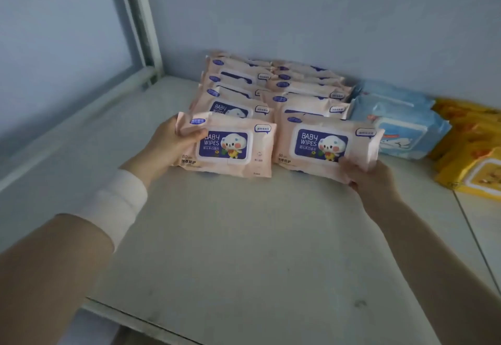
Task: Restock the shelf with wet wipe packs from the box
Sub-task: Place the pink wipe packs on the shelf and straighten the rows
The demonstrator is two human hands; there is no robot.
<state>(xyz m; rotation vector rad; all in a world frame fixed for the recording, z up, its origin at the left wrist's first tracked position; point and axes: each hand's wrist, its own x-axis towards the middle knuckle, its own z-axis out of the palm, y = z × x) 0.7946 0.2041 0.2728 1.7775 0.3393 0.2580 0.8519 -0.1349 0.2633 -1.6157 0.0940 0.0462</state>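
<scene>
From the head view, a pale shelf [244, 236] runs back to a light blue wall [298, 19], with a metal post [138, 19] rising at its back left corner. The left hand [173, 138] grips the left end of a pink wipe pack [230, 144], its fingers [189, 134] curled round the crimped edge. The right hand [371, 179] holds the front right corner of a second pink pack [325, 146], fingers clamped on it.

Both packs sit side by side, label up, at the front of two rows of matching pink packs [244, 84] that overlap one another back to the wall. Whether the two held packs rest on the shelf or are lifted just off it cannot be told.

Just right of the rows lie blue packs [398, 125], and beyond them yellow packs [471, 154] at the right edge.
</scene>
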